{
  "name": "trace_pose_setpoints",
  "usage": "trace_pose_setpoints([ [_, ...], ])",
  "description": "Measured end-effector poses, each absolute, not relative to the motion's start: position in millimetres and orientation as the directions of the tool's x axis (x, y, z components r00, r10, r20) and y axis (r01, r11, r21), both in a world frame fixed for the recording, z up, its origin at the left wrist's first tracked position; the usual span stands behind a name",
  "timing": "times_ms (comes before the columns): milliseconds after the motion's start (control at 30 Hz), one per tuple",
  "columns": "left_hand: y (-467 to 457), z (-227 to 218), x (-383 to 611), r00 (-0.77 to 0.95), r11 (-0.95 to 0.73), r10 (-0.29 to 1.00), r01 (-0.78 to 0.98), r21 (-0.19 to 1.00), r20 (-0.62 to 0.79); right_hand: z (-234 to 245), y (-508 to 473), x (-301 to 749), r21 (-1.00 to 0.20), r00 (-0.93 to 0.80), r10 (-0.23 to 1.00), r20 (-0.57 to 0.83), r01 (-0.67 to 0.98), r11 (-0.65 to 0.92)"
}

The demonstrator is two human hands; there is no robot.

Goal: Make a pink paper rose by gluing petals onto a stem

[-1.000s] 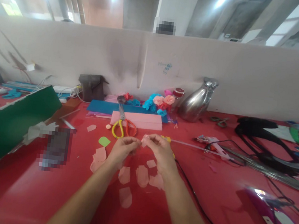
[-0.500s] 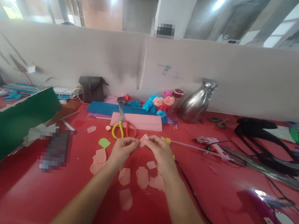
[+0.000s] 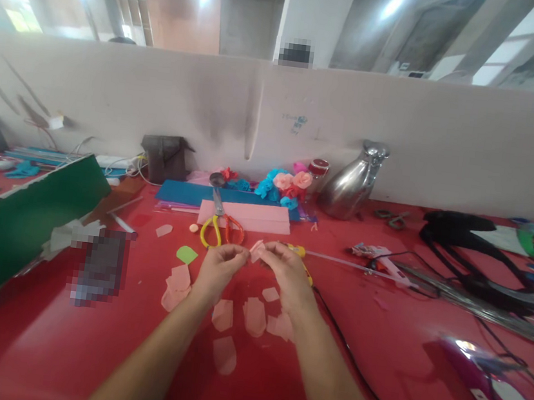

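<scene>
Between my hands is a small rolled pink paper petal [image 3: 256,250], pinched by the fingers of my right hand [image 3: 285,270]. My left hand [image 3: 220,271] is closed in a pinch just left of it; what its fingertips grip, if anything, is too small to make out. Cut pink petals [image 3: 255,317] lie in loose piles below and between my forearms, with another pile [image 3: 179,283] by my left wrist. A green leaf-shaped piece [image 3: 187,254] rests left of my left hand. Beyond it are scissors [image 3: 215,223] with one yellow and one orange handle.
Behind the scissors lie pink folded paper [image 3: 264,219] and blue sheets [image 3: 184,194]. Paper flowers [image 3: 281,185] and a steel jug [image 3: 353,181] stand near the wall. A yellow glue gun [image 3: 307,272] with a black cable is partly behind my right hand. A green board [image 3: 24,235] stands left.
Almost nothing differs. Both hands stay in place, and the pink petal in my right fingers has turned very slightly.
</scene>
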State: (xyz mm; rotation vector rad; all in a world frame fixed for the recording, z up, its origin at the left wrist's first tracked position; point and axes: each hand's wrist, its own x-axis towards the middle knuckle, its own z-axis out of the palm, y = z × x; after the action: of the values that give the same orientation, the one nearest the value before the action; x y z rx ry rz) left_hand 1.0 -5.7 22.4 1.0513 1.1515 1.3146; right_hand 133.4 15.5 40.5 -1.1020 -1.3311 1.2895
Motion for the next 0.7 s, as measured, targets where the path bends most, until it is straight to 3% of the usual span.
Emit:
trace_pose_setpoints([
  [233, -5.8, 20.7, 0.0, -0.055, 0.032, 0.998, -0.123, 0.992, -0.039, 41.4, 15.4, 134.4, -0.999, -0.159, 0.986, 0.044, -0.016, 0.042],
  [700, -4.3, 18.6, -1.3, 0.023, 0.105, 0.994, -0.312, 0.944, -0.104, 41.8, 16.5, 137.0, -0.999, -0.155, 0.987, 0.043, -0.021, 0.041],
])
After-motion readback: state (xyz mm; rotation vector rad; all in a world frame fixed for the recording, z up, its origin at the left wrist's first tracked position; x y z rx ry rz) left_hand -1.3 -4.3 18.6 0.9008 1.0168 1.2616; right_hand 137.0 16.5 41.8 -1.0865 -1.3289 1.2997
